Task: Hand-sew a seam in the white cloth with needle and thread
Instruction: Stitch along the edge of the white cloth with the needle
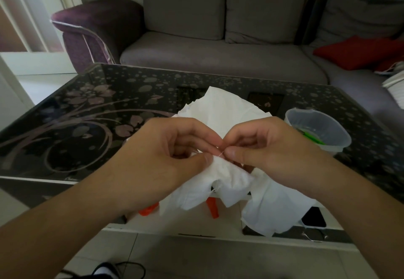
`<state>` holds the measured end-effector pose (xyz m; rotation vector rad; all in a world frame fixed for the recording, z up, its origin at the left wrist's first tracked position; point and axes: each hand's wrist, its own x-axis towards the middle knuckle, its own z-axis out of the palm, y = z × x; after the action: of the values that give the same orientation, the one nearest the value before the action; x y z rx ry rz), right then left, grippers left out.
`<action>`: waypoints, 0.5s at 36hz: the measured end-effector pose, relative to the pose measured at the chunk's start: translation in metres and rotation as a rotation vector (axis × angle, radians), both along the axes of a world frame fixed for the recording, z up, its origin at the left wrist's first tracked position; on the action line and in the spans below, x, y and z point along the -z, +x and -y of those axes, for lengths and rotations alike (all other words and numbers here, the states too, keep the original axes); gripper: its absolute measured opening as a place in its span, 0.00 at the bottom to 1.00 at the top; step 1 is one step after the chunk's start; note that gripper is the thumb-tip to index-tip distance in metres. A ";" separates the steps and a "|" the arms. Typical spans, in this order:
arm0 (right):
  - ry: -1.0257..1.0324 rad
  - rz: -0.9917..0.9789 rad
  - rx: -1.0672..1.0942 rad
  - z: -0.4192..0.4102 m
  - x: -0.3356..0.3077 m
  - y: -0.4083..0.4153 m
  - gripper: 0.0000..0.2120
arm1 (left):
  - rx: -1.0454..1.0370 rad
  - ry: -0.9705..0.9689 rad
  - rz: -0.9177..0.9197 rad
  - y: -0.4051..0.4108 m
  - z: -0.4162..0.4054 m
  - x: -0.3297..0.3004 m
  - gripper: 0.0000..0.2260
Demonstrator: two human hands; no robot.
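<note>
The white cloth lies crumpled over the near part of the dark glass table and hangs past its front edge. My left hand pinches a fold of the cloth between thumb and fingers. My right hand meets it fingertip to fingertip and pinches a thin needle at the cloth's edge. A short bit of pale thread shows there; the rest of the thread is too fine to trace.
A clear plastic tub with something green inside stands on the table at the right. Orange objects sit under the hanging cloth. A black phone lies at the table's near right. A grey sofa stands behind.
</note>
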<state>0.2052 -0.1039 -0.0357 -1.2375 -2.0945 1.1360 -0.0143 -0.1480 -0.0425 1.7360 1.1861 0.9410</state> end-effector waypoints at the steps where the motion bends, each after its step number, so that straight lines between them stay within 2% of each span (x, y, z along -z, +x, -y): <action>1: 0.058 0.021 0.015 0.000 0.000 -0.001 0.08 | -0.001 -0.004 -0.007 0.000 0.000 0.000 0.12; 9: 0.335 0.149 0.137 -0.007 0.009 -0.001 0.09 | -0.024 -0.040 -0.048 0.000 0.001 -0.001 0.11; 18: 0.333 0.151 0.291 -0.018 0.014 0.004 0.08 | -0.022 -0.044 -0.044 0.003 0.002 -0.002 0.11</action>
<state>0.2092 -0.0863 -0.0502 -1.4356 -2.0190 0.5565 -0.0117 -0.1499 -0.0409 1.7201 1.2479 0.8877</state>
